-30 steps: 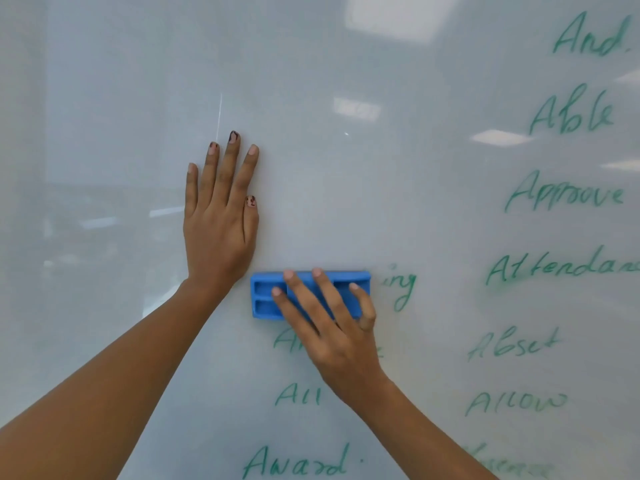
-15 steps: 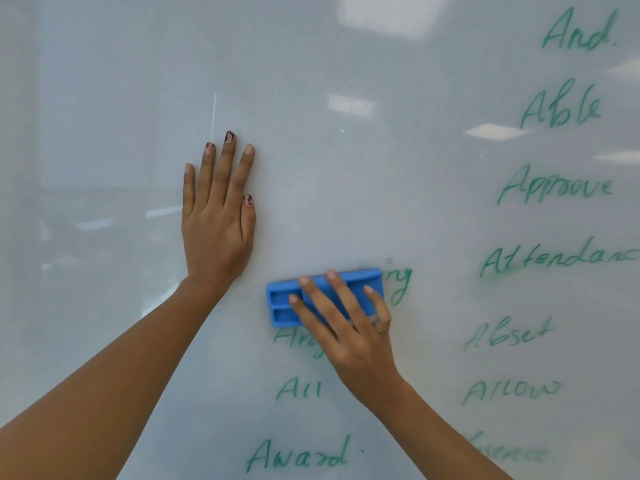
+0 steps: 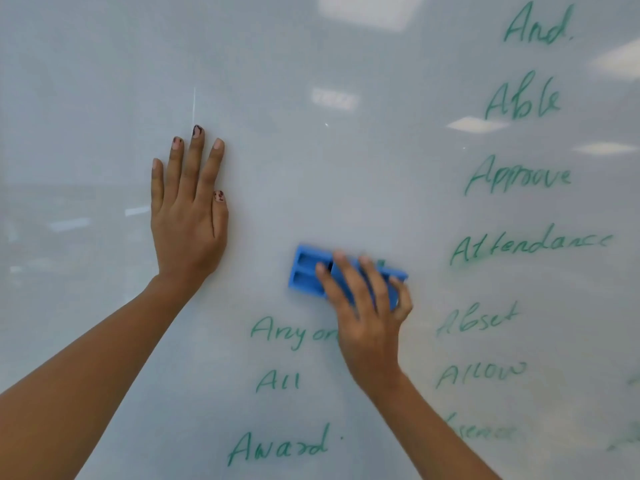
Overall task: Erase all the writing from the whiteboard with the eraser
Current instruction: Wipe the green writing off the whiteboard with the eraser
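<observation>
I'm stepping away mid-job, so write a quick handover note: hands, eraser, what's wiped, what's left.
Left hand: flat on the whiteboard, holding nothing.
Right hand: holds the blue eraser against the board, just above "Anyone".
Done: the board above and left of the eraser shows no writing.
Left: "Anyone", "All", "Award", then the whole right column from "And" down to "Allow", plus a half-hidden word below it.

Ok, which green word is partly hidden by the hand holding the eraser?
Anyone, below the eraser: the right hand covers its last letters; the rest lie clear of it.
</observation>
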